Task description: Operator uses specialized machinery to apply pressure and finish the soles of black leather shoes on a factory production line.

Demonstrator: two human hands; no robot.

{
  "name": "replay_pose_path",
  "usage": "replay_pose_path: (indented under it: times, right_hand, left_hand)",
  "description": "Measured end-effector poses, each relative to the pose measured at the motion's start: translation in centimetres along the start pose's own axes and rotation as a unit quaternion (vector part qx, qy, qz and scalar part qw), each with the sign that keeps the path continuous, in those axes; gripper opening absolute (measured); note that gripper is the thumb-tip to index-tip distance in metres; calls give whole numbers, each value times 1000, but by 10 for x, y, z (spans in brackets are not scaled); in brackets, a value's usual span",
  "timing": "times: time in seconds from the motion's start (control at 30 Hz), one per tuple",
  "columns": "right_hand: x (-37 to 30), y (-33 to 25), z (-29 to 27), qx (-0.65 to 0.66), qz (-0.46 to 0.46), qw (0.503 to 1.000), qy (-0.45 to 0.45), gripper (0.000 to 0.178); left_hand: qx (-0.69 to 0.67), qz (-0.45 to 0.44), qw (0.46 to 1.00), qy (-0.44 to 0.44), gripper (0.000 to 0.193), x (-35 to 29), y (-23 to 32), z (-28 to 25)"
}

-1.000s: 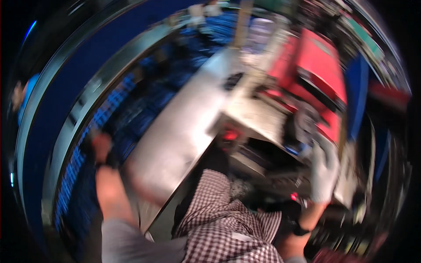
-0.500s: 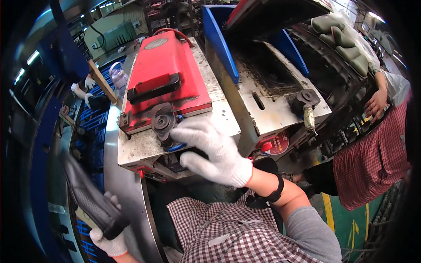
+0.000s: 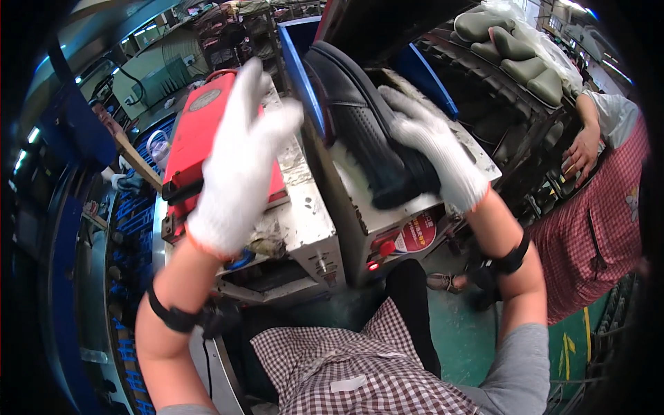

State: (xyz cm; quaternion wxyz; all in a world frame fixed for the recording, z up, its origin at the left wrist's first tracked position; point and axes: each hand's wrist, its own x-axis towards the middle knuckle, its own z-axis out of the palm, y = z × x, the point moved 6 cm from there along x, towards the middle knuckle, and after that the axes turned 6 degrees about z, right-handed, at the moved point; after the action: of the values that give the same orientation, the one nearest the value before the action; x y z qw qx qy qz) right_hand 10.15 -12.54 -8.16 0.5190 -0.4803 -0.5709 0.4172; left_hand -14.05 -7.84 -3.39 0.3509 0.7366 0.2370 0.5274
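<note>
A black shoe point(image 3: 363, 131) with a perforated side panel stands tilted over the right-hand machine point(image 3: 360, 200), its far end between the raised lid and the blue side plate. My right hand point(image 3: 439, 149), in a white knit glove, lies along the shoe's right side, gripping it; its thumb is hidden. My left hand point(image 3: 238, 166), gloved alike and slightly blurred, is raised in front of the red lid point(image 3: 200, 128) of the left-hand machine. Its fingers are stretched out with nothing in them. The knob at that lid's front is hidden behind my left hand and wrist.
Blue side plates point(image 3: 301, 76) flank the right machine's opening under a dark raised lid point(image 3: 387, 28). A co-worker's hand point(image 3: 581, 152) is at the right, by a rack with olive-green shoe-shaped pieces point(image 3: 522, 69). A wooden post point(image 3: 138, 159) stands at the left.
The black shoe has gone from the lower left to the right machine, from my left hand to my right. My right hand has left the red lid's knob; my left hand has risen before that lid.
</note>
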Motion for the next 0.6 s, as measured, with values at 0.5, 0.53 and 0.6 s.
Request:
replay_pose_path:
  times: [0.5,0.53,0.6]
  right_hand:
    - [183,111,-114,-564,164,809,-13,96]
    - [176,109,-119,-578,180,796,-18,97]
    - [177,114,-122,-590,190,785,-26,99]
  left_hand:
    - [55,156,980,-108,59,297,34,84]
    - [37,102,985,-131,55,295,38,100]
    - [223,187,942,-170,42,301,49,96]
